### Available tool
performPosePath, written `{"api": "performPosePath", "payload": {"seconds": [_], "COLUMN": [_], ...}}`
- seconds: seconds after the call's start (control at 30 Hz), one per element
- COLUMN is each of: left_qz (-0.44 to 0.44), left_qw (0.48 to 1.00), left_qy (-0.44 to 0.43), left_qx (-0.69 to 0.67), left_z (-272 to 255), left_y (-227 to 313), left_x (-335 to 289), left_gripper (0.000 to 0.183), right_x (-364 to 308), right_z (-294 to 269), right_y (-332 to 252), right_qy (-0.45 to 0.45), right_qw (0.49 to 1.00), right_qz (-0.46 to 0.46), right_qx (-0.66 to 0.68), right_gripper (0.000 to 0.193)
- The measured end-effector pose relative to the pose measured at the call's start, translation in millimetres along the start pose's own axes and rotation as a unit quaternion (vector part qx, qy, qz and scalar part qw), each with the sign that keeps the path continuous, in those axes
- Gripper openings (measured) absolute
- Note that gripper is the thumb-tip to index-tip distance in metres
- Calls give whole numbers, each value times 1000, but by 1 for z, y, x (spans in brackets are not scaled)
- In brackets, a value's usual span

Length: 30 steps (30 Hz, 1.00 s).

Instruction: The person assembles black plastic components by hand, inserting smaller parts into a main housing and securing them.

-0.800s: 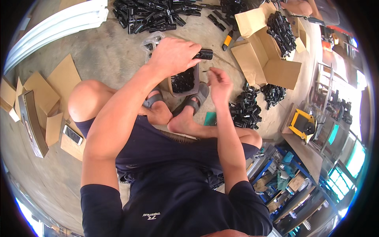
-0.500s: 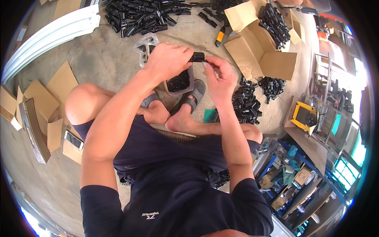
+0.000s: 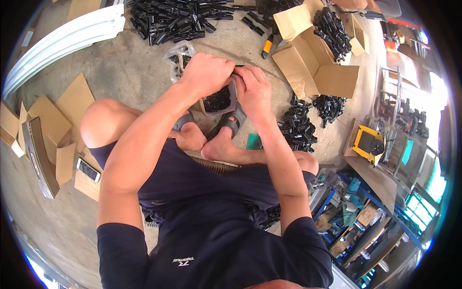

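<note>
Above the tub, my left hand (image 3: 206,72) and my right hand (image 3: 254,90) meet, both closed around a black tubular part (image 3: 239,66). Only a dark sliver of that part shows between the fingers; the rest is hidden. Below the hands, between my feet, stands a squarish tub (image 3: 234,101) holding small black pieces (image 3: 217,100). A clear plastic bag (image 3: 179,50) with dark pieces lies beside it, left of my left hand. To the right of my right hand, black tubular parts (image 3: 296,126) are heaped on the floor.
Long black parts (image 3: 175,21) lie piled at the far side. An open cardboard box (image 3: 317,67) stands far right, near a yellow-and-black tool (image 3: 267,45). Left are white curved panels (image 3: 67,43), more cardboard (image 3: 53,123) and a phone (image 3: 88,170). Shelving (image 3: 361,212) is at right.
My right hand has moved left and closed in against my left hand, covering the black part that showed between them. My left hand has barely moved.
</note>
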<state>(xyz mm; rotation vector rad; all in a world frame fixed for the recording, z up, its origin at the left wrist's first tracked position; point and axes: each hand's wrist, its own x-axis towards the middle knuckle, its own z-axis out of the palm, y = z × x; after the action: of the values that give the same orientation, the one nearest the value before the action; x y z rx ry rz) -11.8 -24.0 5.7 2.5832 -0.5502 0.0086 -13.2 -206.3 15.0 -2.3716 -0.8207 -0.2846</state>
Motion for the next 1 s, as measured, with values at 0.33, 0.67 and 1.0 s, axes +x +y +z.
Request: {"api": "performPosePath", "payload": {"seconds": [0.33, 0.67, 1.0], "left_qz": [1, -18, -54], "left_qw": [1000, 1000, 998], "left_qy": [-9, -15, -30], "left_qx": [-1, -4, 3], "left_z": [4, 2, -2], "left_y": [-2, 1, 1], "left_x": [1, 3, 3], "left_gripper": [20, 23, 25], "right_x": [3, 7, 9], "right_z": [1, -3, 0], "right_y": [-6, -9, -11], "right_qy": [-3, -20, -18], "right_qw": [999, 996, 995], "right_qz": [0, -12, 39], "right_qx": [-37, -85, -93], "right_gripper": [19, 22, 30]}}
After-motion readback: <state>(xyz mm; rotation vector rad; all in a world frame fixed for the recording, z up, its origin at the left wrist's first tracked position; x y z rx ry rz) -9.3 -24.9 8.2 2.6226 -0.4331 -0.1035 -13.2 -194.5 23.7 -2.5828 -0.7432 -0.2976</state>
